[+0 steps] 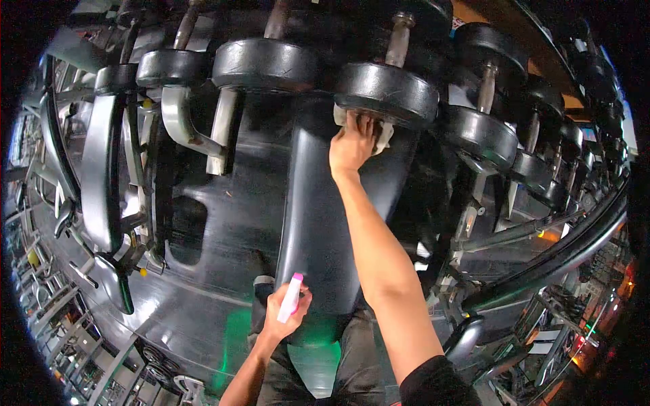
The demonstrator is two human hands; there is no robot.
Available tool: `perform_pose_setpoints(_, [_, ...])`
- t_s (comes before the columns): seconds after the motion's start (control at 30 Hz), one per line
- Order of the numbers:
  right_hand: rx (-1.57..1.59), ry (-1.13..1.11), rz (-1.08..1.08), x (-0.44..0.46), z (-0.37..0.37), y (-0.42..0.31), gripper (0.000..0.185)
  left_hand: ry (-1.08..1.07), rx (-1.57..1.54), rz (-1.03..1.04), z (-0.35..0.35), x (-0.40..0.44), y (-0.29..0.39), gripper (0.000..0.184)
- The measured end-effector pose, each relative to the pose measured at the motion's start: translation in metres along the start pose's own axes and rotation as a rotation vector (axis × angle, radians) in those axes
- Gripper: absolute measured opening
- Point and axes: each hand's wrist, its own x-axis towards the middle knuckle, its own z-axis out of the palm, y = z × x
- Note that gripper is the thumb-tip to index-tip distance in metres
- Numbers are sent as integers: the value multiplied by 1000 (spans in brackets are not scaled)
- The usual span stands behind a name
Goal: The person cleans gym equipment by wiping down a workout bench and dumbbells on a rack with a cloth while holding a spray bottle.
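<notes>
White cloth point(384, 139) sits under the right hand point(352, 147), fingers curled on it, at the near end of a black dumbbell point(389, 93); left hand point(276, 318), by the padded bench point(325, 210), grips a white-and-pink bottle point(290, 301).

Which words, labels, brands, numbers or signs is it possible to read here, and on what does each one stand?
None can be read.
Sprayer: no readable label.
Dumbbell above the cloth: no readable number.
Far machines: too small and blurred to tell.
</notes>
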Motion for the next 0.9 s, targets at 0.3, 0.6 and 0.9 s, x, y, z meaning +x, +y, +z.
perform_pose_setpoints(0.3, [157,-154,-348,0,5,-1,39,16,-51,-67,26,-1,-11,14])
perform_pose_setpoints(0.6, [112,-465,-709,13,31,-28,31,-173,99,64,22,53,45,18])
perform_pose_setpoints(0.9, [196,-59,-72,5,-57,163,44,-251,116,243,34,62,74,16])
